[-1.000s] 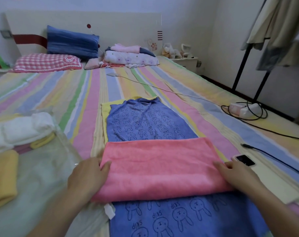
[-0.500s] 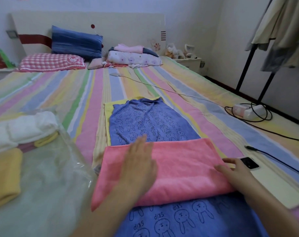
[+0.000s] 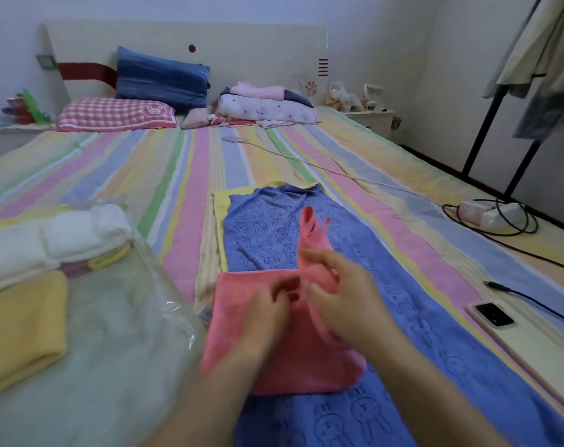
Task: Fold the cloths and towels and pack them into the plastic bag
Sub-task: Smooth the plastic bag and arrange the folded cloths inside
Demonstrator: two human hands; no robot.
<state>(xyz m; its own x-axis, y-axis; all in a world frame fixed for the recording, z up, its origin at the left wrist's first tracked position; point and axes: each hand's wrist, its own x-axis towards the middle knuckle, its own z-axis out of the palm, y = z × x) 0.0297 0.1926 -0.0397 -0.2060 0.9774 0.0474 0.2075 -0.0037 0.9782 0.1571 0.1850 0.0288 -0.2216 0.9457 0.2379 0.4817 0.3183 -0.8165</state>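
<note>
Striped bed sheet (image 3: 177, 175) across the whole view, serving as the work surface.

Clear plastic bag (image 3: 122, 333) at near left, lying flat and wrinkled. Folded white towels (image 3: 48, 243) stacked at its far-left end, a folded yellow towel (image 3: 19, 324) just in front of them. Cannot confirm whether these sit inside the film or against it.

Blue towel (image 3: 419, 301) with rabbit print, spread lengthwise down the centre of the bed, far end bunched. Overlies a yellow cloth (image 3: 218, 201), visible only as a strip along the left and far edges.

Pink towel (image 3: 306, 366), plain, lying crosswise on the near half of the blue towel. Left portion flat and already doubled. Right end raised off the bed and turned towards the left, one corner standing upright above the hands.

Right hand (image 3: 345, 301) above the centre of the pink towel, palm down, fingers curled round the raised end and gripping it.

Left hand (image 3: 264, 321) just beside the right, on the flat portion of the pink towel, fingers bent. Blurred; cannot tell whether pinching the fabric or merely pressing it.

Phone (image 3: 492, 314) face up on the sheet at near right, well apart from the towels.
</note>
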